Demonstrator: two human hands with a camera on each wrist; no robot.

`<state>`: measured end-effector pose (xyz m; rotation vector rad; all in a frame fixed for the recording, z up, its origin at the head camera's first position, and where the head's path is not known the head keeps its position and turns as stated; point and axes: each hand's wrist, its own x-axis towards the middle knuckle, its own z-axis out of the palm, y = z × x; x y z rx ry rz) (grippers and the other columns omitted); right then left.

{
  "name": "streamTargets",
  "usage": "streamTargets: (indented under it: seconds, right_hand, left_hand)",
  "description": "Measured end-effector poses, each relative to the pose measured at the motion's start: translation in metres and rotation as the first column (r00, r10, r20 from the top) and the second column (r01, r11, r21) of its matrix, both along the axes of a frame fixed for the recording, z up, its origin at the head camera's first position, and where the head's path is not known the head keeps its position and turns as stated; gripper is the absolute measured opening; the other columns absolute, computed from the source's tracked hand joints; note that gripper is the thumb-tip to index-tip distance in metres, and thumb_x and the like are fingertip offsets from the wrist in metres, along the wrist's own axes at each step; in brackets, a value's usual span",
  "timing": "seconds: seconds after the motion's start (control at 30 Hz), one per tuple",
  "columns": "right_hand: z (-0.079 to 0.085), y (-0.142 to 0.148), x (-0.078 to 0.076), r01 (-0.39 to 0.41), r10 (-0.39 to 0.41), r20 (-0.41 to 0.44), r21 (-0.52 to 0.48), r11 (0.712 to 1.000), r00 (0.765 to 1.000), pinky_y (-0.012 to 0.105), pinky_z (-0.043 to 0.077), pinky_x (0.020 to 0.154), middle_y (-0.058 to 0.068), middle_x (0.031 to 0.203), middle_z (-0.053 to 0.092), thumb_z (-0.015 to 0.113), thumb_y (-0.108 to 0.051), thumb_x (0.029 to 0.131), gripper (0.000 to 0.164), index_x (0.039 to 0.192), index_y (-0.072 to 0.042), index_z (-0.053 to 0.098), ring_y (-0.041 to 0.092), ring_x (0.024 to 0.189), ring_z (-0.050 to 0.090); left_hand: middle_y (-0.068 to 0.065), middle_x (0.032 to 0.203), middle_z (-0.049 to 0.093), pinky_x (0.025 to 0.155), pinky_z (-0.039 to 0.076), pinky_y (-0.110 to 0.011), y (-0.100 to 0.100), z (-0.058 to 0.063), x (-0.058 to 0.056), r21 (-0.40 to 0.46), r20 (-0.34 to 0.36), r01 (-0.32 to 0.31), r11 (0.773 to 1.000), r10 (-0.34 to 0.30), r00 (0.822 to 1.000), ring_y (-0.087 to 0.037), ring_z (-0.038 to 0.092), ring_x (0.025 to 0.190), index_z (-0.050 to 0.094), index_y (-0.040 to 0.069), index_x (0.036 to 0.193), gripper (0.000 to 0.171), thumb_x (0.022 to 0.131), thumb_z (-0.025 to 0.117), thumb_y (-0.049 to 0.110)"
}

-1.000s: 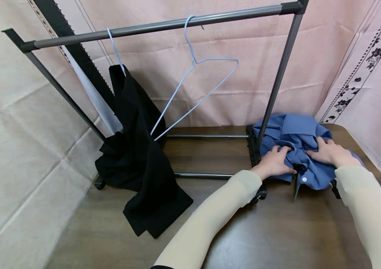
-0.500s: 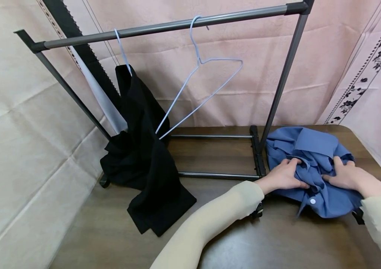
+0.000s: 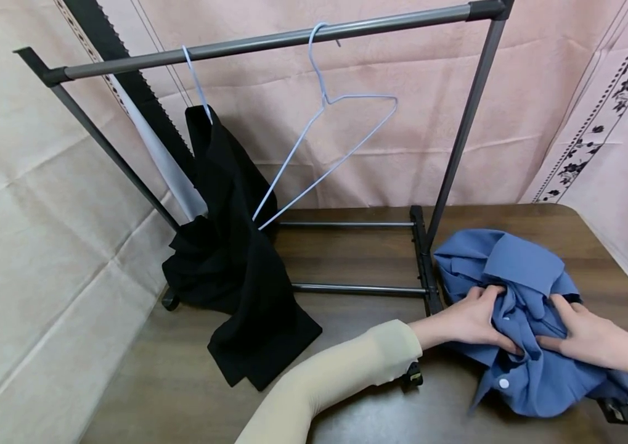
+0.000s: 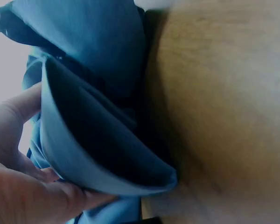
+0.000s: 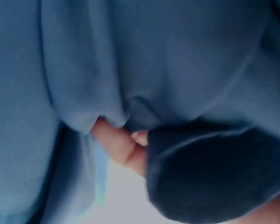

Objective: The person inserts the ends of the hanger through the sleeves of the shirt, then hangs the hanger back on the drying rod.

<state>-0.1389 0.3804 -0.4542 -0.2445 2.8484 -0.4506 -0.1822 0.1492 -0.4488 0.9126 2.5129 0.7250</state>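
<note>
Blue garment (image 3: 527,265), crumpled, white button (image 3: 504,383) showing, left hand (image 3: 474,317) and right hand (image 3: 591,333) gripping its folds

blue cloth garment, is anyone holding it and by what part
The left hand and right hand grip the blue cloth garment by its bunched middle folds.

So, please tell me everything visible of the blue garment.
The blue garment is plain, soft-looking cloth, bunched and creased, with a broad flap at its far end and a white button toward its near edge. In the left wrist view, one fold gapes open. It is right of the rack, over the table; the left hand and right hand grip it.
</note>
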Motion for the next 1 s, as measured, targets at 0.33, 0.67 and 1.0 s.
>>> streamTargets:
  seconds: [0.33, 0.67, 1.0]
  right_hand:
    - [-0.002, -0.037, 0.022, -0.129, 0.11, -0.139, -0.135, 0.982, 0.984, 0.047, 0.053, 0.072, 0.05, 0.108, 0.052, 0.074, 0.001, 0.075, 0.077, 0.125, 0.034, 0.026, 0.051, 0.1, 0.062]
    - [0.009, -0.054, 0.037, -0.07, 0.048, -0.099, -0.231, 0.971, 0.994, 0.027, 0.042, 0.06, 0.003, 0.076, 0.053, 0.074, -0.002, 0.083, 0.063, 0.124, 0.021, 0.033, 0.005, 0.075, 0.051]
    - [0.037, -0.067, 0.039, -0.124, 0.012, -0.318, -0.334, 0.935, 0.948, 0.01, 0.036, 0.068, 0.027, 0.103, 0.063, 0.084, -0.003, 0.075, 0.078, 0.135, 0.011, 0.036, -0.012, 0.09, 0.046]
  left_hand:
    - [0.001, 0.15, 0.036, 0.09, 0.036, -0.01, -0.007, -0.001, 0.013, 0.017, 0.038, 0.087, 0.996, -0.088, 0.995, -0.002, 0.038, 0.128, 0.025, 0.025, 0.158, 0.105, 0.076, 0.087, 0.044]
    - [0.002, 0.14, 0.043, 0.076, 0.041, -0.011, -0.021, 0.011, 0.029, 0.007, -0.05, 0.012, 1.0, -0.012, 0.999, -0.006, 0.053, 0.112, 0.036, 0.029, 0.152, 0.094, 0.075, 0.085, 0.052]
    - [-0.001, 0.141, 0.044, 0.081, 0.044, -0.014, -0.043, 0.06, 0.039, -0.017, -0.32, 0.036, 0.999, -0.039, 0.947, -0.005, 0.052, 0.109, 0.039, 0.025, 0.15, 0.092, 0.076, 0.079, 0.062]
